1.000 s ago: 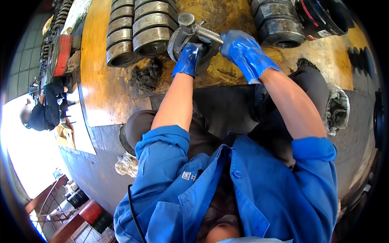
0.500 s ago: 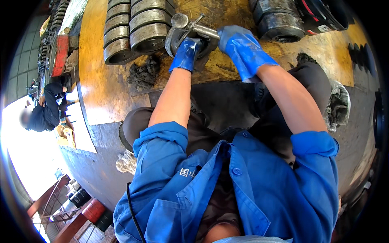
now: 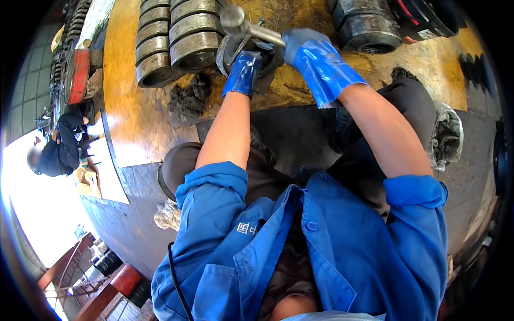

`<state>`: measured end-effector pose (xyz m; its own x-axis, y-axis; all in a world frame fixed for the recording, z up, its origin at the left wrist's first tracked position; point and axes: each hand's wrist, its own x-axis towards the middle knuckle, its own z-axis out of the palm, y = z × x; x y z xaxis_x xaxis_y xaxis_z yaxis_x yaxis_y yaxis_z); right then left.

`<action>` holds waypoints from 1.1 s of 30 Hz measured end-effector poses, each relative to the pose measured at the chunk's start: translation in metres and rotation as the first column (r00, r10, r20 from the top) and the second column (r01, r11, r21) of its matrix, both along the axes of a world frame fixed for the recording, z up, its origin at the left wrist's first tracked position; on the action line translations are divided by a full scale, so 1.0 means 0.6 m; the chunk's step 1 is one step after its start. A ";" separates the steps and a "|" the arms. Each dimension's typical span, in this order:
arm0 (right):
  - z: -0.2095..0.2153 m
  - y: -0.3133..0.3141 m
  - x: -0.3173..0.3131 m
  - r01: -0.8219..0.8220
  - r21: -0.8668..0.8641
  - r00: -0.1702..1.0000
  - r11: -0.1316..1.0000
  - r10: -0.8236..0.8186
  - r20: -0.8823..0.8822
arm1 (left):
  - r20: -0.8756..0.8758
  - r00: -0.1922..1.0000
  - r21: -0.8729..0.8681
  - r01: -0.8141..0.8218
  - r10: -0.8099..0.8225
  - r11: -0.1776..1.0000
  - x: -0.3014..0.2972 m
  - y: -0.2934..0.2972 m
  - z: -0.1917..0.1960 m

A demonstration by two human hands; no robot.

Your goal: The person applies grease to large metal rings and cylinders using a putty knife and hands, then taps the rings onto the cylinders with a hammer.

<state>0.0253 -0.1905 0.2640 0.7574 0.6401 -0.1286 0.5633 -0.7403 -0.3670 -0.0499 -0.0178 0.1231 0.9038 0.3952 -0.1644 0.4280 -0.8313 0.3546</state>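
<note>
My right hand (image 3: 308, 53), in a blue rubber glove, is closed round the handle of a hammer (image 3: 265, 35). The hammer's steel head is raised and blurred, above a dark metal ring (image 3: 227, 49). At the ring's near side is my left hand (image 3: 245, 72), also gloved in blue. Its fingers curl at the ring's opening and are partly hidden, seeming to grip it. Just beyond the hammer handle, the end of a small metal bolt or rod (image 3: 261, 22) shows.
Two rows of thick steel rings (image 3: 195, 51) lie left of the work. A dark rag heap (image 3: 190, 96) is near my left wrist. Large metal cylinders (image 3: 369, 35) stand at the far right. A clear bag (image 3: 447, 136) lies beside my right knee. Another person (image 3: 64, 144) sits at far left.
The hammer head has moved up and slightly left, away from the ring, and my right hand has shifted slightly with it. My left hand stays at the ring.
</note>
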 end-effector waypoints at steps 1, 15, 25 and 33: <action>-0.008 -0.003 0.004 -0.021 -0.073 0.999 0.997 0.018 -0.040 | -0.001 1.000 -0.001 0.002 -0.002 1.000 0.001 0.000 0.000; 0.041 -0.008 -0.020 0.004 0.101 1.000 0.995 -0.006 0.020 | 0.030 1.000 -0.006 0.001 0.000 1.000 -0.003 0.001 -0.001; 0.048 -0.016 -0.001 0.012 0.043 0.996 0.999 -0.008 -0.092 | 0.039 0.999 -0.011 -0.002 0.003 1.000 -0.007 -0.002 0.002; 0.035 0.001 -0.008 -0.025 -0.073 0.999 0.997 0.021 -0.043 | 0.034 0.999 -0.026 -0.010 0.011 1.000 -0.009 -0.003 -0.001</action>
<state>0.0202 -0.1902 0.2851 0.7355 0.6450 -0.2071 0.5657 -0.7530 -0.3362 -0.0555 -0.0195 0.1223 0.9048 0.4008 -0.1437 0.4240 -0.8174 0.3900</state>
